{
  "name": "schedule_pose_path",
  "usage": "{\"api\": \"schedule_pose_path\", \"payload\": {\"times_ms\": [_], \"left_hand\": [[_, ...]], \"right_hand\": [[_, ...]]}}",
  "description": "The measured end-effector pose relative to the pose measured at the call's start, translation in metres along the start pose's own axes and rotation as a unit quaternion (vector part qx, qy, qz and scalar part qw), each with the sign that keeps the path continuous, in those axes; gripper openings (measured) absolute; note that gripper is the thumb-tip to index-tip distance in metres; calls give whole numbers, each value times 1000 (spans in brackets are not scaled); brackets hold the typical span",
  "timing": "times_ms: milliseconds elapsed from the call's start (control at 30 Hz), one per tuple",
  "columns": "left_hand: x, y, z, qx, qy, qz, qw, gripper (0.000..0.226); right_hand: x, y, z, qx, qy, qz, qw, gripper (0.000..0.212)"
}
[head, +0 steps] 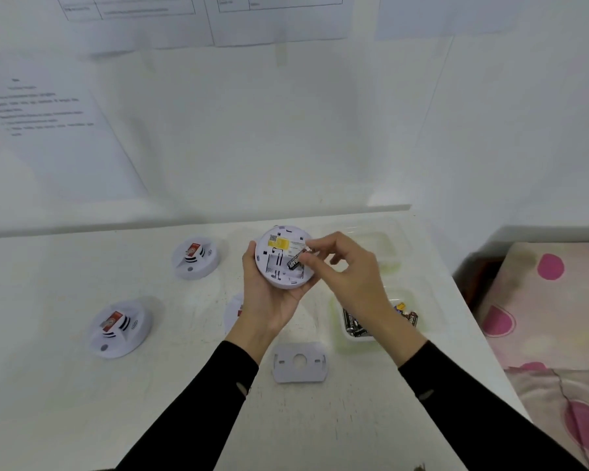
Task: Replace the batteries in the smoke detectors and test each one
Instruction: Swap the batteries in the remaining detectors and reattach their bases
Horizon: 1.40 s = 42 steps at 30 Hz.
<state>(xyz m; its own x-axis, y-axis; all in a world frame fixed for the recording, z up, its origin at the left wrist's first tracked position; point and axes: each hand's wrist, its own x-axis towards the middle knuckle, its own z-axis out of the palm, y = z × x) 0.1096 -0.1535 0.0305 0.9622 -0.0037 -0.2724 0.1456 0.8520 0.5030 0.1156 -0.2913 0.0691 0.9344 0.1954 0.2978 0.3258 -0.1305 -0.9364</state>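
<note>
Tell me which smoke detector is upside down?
The smoke detector in the left hand: its back, with a yellow label, faces up. The far detector and the near detector on the table show red-stickered fronts.

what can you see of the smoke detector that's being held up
The smoke detector is a round disc of white plastic, held above the table with its back facing the camera, tilted slightly. The back carries a yellow sticker beside a white label, some slots and an open battery bay. The left hand cups it from below, thumb on its left rim. The right hand pinches a black battery whose lower end sits at the bay.
</note>
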Motion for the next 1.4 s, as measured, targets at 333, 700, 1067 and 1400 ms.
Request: {"api": "schedule_pose_path", "payload": {"times_ms": [333,700,1067,1400], "left_hand": [[-6,-4,13,-39,50,68,996,72],[-10,1,20,-5,69,80,994,67],[-9,15,4,-58,16,99,993,54],[-11,23,-9,-93,-4,90,992,56]], "right_hand": [[-19,23,28,-86,113,-102,985,18],[-22,27,25,-368,124,-266,882,26],[-42,31,5,-255,-15,-229,939,28],[-89,93,5,-344,-339,-158,861,33]]}}
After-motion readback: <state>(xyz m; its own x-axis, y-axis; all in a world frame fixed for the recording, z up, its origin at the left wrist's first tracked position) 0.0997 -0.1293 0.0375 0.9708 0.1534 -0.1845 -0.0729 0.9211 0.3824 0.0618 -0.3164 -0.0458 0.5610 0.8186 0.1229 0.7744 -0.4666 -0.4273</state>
